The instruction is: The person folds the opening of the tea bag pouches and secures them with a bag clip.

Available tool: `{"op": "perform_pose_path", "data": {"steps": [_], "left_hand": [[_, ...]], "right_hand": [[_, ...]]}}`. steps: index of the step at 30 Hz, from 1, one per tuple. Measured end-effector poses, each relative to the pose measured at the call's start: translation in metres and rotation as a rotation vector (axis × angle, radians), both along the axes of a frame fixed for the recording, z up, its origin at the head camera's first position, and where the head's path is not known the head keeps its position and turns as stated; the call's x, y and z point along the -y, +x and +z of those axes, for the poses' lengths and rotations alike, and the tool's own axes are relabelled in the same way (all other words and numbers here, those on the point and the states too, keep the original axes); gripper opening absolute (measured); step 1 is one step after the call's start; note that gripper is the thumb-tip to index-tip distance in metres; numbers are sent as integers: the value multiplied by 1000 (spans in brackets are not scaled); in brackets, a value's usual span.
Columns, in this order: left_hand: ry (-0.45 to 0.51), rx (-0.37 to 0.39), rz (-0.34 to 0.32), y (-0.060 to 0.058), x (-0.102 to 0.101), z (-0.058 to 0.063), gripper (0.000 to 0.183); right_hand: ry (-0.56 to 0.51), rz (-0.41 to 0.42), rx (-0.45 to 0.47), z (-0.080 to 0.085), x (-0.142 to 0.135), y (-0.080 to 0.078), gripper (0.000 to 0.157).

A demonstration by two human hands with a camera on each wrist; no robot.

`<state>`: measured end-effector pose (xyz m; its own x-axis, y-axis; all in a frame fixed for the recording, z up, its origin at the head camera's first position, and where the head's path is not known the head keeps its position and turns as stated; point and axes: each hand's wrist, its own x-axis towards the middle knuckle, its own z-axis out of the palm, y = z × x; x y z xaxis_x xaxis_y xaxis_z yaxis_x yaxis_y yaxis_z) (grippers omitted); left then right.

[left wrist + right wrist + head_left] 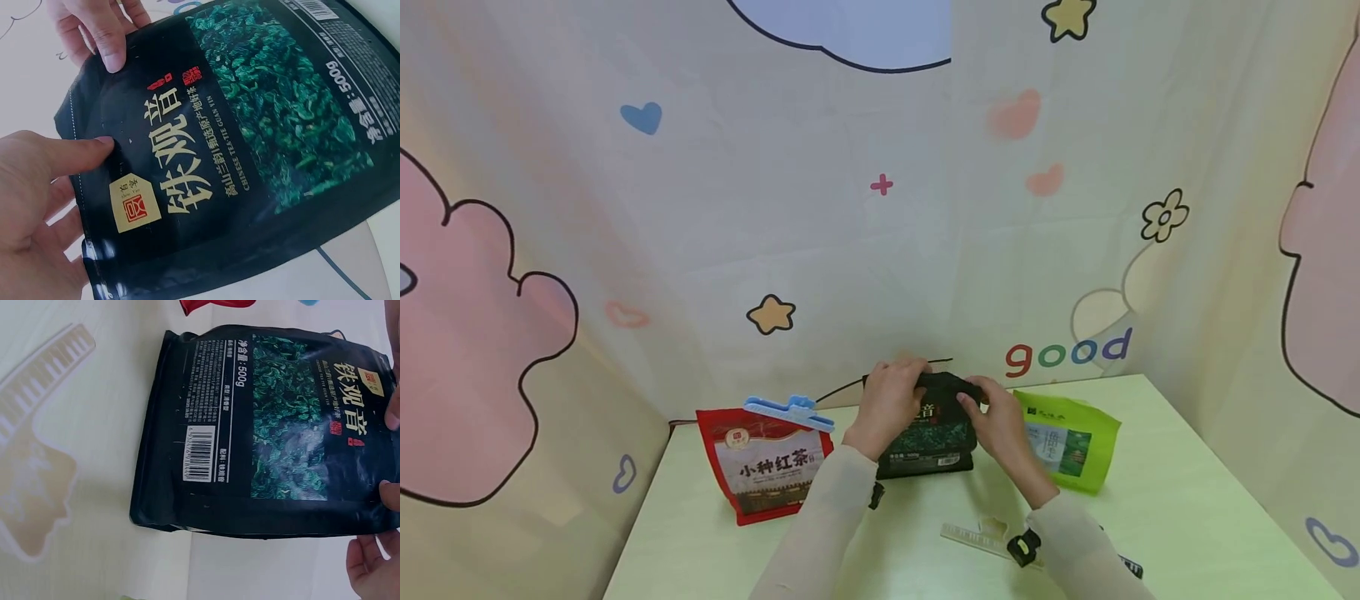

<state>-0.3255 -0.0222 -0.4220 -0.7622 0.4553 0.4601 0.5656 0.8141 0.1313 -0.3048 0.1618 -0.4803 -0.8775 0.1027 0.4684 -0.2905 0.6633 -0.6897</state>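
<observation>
A black tea bag [936, 442] with a green leaf picture stands upright near the back of the table. My left hand [891, 407] grips its top edge at the left, thumb on the front face and fingers behind. At the right end of that edge, my right hand [1000, 425] pinches the bag the same way. The left wrist view shows the printed front of the black tea bag [169, 156] between both hands. Its lower part, with a barcode, faces the right wrist camera, and beside it lies a beige bag clip [37, 481].
To the left stands a red tea bag [767, 475] with a blue clip [790, 412] across its top. A lime green bag [1093, 442] is on the right. Nearer me a beige clip [973, 536] lies on the table, and a dark clip [1131, 567] shows past the right sleeve.
</observation>
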Motion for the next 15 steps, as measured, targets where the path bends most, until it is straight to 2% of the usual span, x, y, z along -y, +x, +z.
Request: {"op": "perform_pose_path", "data": {"steps": [3,7,12,15], "left_hand": [[31,-14,-14,-1,-1,0,13],[40,-17,-29,1,0,-1,10],[49,-27,-33,2,1,-3,9],[53,-34,-27,1,1,-3,10]], "right_hand": [[-6,-5,-36,-2,1,1,18],[-2,30,-96,-6,0,3,15],[-42,99,-80,-7,0,9,26],[-82,112,-65,-6,-1,10,32]]}}
